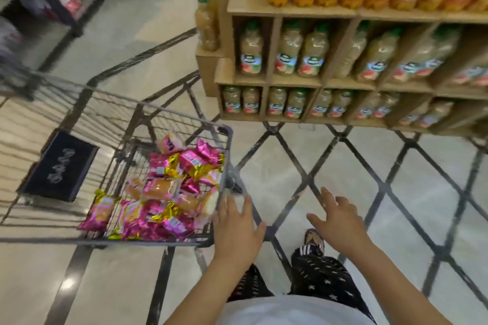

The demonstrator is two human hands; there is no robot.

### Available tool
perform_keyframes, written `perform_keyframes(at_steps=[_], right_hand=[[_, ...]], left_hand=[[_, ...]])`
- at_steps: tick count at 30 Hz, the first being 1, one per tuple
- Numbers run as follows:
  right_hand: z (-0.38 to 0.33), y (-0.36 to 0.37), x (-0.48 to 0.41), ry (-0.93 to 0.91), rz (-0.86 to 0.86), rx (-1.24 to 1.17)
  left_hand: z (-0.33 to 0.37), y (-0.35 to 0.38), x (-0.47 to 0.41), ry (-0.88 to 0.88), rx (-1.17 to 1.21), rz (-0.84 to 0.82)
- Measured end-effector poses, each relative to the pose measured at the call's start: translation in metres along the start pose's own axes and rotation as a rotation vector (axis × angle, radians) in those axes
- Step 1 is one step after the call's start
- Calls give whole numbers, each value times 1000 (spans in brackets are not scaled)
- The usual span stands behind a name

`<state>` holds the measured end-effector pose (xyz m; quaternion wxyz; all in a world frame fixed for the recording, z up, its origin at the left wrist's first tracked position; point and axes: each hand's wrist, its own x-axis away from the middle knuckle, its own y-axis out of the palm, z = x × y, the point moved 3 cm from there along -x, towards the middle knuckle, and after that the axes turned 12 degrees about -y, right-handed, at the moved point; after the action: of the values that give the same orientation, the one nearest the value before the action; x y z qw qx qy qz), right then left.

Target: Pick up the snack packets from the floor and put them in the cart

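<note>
Snack packets (169,192) in cart (227,155)

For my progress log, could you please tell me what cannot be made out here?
Head view:
- Print on the snack packets: motion-blurred.
- Left end of the cart: cut off by frame edge.
- Labels on the bottles: blurred.
- Part of the floor: hidden by the person's body.

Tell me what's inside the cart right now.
A heap of pink and gold snack packets fills the cart's near corner. A dark lettered panel shows farther left. Whatever lies beneath the heap is covered.
</note>
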<state>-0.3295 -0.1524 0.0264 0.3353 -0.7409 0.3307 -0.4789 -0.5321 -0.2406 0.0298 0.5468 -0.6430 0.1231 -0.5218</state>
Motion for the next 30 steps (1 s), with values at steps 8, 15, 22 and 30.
perform_keyframes(at_steps=[8, 15, 22, 30], right_hand=[[133, -44, 36, 215, 90, -105], [274, -90, 68, 350, 165, -204], [394, -124, 109, 493, 221, -312], [461, -135, 123, 637, 253, -471]], left_hand=[[139, 10, 8, 186, -201, -54], [299, 36, 24, 322, -367, -47], [443, 76, 58, 496, -409, -91], [528, 97, 61, 627, -547, -119]])
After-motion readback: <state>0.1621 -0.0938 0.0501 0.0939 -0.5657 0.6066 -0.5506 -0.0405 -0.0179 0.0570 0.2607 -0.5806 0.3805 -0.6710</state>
